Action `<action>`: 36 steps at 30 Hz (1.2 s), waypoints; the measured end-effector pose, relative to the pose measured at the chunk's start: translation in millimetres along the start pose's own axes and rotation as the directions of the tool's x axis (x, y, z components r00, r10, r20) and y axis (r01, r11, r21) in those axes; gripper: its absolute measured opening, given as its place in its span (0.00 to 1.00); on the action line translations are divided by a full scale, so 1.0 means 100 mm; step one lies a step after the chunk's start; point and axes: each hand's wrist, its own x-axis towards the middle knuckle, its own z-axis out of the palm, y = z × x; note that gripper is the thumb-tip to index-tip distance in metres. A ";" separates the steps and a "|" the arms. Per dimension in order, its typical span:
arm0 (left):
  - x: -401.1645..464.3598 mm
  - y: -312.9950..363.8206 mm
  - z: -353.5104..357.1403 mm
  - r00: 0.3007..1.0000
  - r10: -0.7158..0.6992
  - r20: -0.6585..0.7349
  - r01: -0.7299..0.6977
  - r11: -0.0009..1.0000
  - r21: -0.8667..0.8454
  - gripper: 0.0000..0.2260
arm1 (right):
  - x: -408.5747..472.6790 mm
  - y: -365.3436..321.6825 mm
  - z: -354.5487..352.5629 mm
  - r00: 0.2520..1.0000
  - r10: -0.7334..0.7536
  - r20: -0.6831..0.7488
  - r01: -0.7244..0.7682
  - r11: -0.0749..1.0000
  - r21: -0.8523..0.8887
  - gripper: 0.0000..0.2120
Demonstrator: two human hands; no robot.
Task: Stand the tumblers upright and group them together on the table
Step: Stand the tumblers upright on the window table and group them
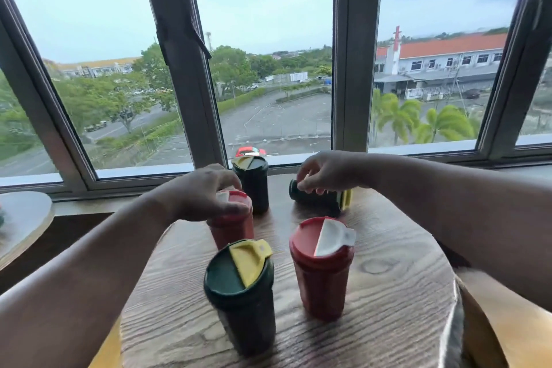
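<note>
Several tumblers are on a round wooden table [388, 293]. Near me stand a dark green tumbler with a yellow flap lid [240, 293] and a red tumbler with a white flap lid [321, 269], both upright. Behind them a second red tumbler [231, 228] stands upright, with my left hand [206, 194] closed over its lid. A second green tumbler [251, 185] stands upright at the far edge. A third green tumbler [322, 199] lies on its side at the back right, and my right hand [324, 172] grips its base end from above.
A window sill [143, 172] and tall window frames run right behind the table. Another wooden table [21, 218] sits at the left. Yellow seat edges [507, 323] show at the bottom corners.
</note>
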 end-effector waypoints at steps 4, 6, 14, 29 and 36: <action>0.32 0.48 -0.11 0.997 0.080 -0.024 -0.078 0.995 0.060 0.24 | -0.24 0.23 -0.24 0.995 0.001 -0.102 -0.006 0.999 -0.042 0.09; 0.53 0.76 -0.09 0.990 0.144 -0.002 -0.143 0.985 0.100 0.24 | -0.19 0.52 -0.28 0.992 0.027 -0.124 -0.034 0.998 -0.055 0.11; 1.42 1.51 0.24 0.975 0.127 0.181 -0.180 0.931 0.318 0.30 | 0.17 1.54 -0.18 0.999 0.005 -0.050 -0.002 0.998 0.057 0.25; 2.02 1.78 0.65 0.928 0.103 0.359 -0.315 0.732 0.604 0.43 | 0.39 1.68 0.11 0.990 -0.139 0.002 0.130 0.932 0.340 0.10; 1.80 1.78 0.42 0.962 0.048 0.270 -0.169 0.879 0.446 0.40 | 0.33 1.55 -0.02 0.979 -0.204 -0.004 0.181 0.863 0.472 0.11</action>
